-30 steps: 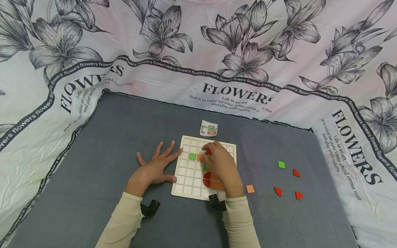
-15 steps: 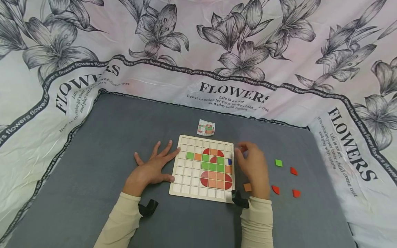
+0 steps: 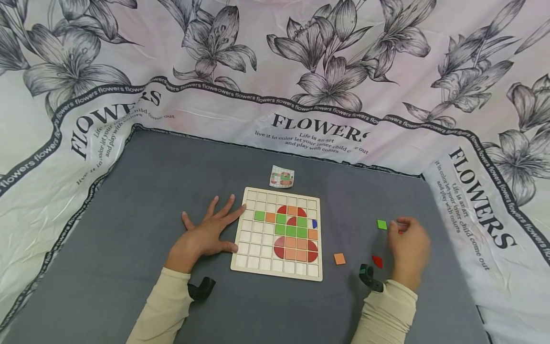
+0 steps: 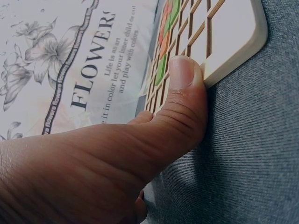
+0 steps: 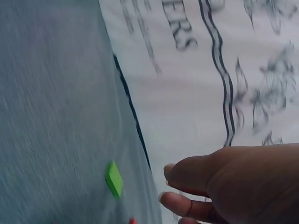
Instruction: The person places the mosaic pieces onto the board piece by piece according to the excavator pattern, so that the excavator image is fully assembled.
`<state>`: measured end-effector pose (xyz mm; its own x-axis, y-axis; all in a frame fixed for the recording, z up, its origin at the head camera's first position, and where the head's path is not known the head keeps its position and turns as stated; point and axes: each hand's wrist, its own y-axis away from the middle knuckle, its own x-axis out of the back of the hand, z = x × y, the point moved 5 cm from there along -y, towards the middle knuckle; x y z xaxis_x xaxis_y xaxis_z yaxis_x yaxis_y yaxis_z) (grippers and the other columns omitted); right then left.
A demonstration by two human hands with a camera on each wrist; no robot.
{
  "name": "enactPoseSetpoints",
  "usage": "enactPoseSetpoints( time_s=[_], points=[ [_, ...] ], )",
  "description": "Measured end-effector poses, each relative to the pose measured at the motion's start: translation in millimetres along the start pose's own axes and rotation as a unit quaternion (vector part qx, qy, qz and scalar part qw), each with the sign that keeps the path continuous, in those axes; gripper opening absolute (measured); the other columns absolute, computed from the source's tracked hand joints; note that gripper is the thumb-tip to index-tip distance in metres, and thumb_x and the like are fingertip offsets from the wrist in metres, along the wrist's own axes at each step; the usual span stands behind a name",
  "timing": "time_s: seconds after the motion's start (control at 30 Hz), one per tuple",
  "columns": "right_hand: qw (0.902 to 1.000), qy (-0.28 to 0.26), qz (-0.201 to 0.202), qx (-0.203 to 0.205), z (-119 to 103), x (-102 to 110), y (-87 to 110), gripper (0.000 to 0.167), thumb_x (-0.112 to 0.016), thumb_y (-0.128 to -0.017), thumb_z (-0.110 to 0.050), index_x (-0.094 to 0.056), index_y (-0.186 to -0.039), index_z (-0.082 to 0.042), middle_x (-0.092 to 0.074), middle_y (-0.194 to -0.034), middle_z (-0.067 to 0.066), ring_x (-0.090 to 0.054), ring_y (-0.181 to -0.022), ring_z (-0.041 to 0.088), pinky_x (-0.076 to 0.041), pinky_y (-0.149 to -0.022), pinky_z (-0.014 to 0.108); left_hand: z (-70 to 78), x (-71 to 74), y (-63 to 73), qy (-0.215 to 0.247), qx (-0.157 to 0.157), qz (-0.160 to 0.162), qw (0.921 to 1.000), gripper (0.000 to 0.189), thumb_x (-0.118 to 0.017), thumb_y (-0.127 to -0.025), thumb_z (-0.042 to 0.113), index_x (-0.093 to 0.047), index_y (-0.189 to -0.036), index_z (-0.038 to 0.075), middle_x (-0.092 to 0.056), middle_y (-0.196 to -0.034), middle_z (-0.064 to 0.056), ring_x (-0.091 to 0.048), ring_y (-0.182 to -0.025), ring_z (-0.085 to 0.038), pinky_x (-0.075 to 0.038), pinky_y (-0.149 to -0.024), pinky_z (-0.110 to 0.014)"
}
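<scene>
In the head view a wooden grid board (image 3: pixel 253 260) lies on the grey table, with green, orange and red tiles and a small blue tile set in its squares. My left hand (image 3: pixel 202 239) rests with fingers spread at the board's left side. Its thumb (image 4: pixel 182 93) touches the frame in the left wrist view. Off to the board's right, my right hand (image 3: pixel 411 248) hovers over the loose pieces, fingers loosely bent and holding nothing. Near its fingertips are a green square tile (image 3: pixel 382 224) and a red quarter-circle tile, mostly hidden. Another red quarter-circle tile (image 3: pixel 377 261) lies near the wrist.
A loose orange square tile (image 3: pixel 339 258) lies just right of the board. Behind the board is a small card (image 3: pixel 281 177) printed with a coloured pattern. Flower-printed cloth (image 3: pixel 318 129) borders the table at the back and sides.
My right hand has moved right, from over the board to the loose tiles, uncovering the board's tiles. The left hand has stayed at the board's left edge. The view has shifted slightly.
</scene>
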<state>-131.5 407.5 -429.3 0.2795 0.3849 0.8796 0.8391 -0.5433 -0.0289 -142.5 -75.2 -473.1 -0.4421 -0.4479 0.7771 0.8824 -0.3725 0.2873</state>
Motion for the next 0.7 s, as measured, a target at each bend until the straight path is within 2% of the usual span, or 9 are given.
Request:
enactPoseSetpoints(
  time_s=[0.13,0.3,0.4,0.7],
  points=[
    [0.9990,-0.001,0.013,-0.043,21.5,7.9,-2.9,0.043,-0.056,-0.106,-0.028,-0.064,-0.137,0.001,-0.069,-0.124,0.024,-0.064,-0.107,0.045,-0.051,-0.085,0.061,1.1,-0.5,-0.4,0.002,0.000,0.001,1.0000,0.106,-0.090,-0.084,0.038,-0.027,-0.170,0.033,-0.007,-0.179,-0.001,0.008,-0.163,-0.040,0.021,-0.101,-0.090],
    [0.9971,-0.008,0.021,-0.073,36.2,11.8,-5.0,0.046,-0.058,-0.105,-0.031,-0.065,-0.137,0.001,-0.070,-0.125,0.023,-0.063,-0.111,0.046,-0.050,-0.090,0.062,1.4,-0.1,-0.3,0.006,0.001,0.003,1.0000,0.106,-0.090,-0.083,0.037,-0.028,-0.169,0.033,-0.007,-0.179,-0.001,0.008,-0.163,-0.039,0.021,-0.101,-0.090],
    [0.9966,-0.003,0.022,-0.079,42.4,11.4,-6.8,0.045,-0.060,-0.104,-0.031,-0.066,-0.135,0.002,-0.070,-0.123,0.024,-0.063,-0.112,0.048,-0.049,-0.090,0.064,1.5,0.1,-0.4,0.007,0.000,0.004,1.0000,0.106,-0.090,-0.083,0.038,-0.028,-0.169,0.033,-0.007,-0.179,-0.001,0.008,-0.163,-0.039,0.021,-0.101,-0.090],
    [0.9965,0.015,-0.018,-0.080,50.8,0.2,-8.2,0.046,-0.065,-0.102,-0.033,-0.066,-0.133,0.001,-0.069,-0.128,0.026,-0.063,-0.113,0.050,-0.050,-0.088,0.065,2.7,1.9,1.6,0.006,-0.002,0.003,1.0000,0.105,-0.089,-0.084,0.038,-0.029,-0.169,0.033,-0.008,-0.179,-0.002,0.007,-0.163,-0.040,0.020,-0.101,-0.090]
  ],
)
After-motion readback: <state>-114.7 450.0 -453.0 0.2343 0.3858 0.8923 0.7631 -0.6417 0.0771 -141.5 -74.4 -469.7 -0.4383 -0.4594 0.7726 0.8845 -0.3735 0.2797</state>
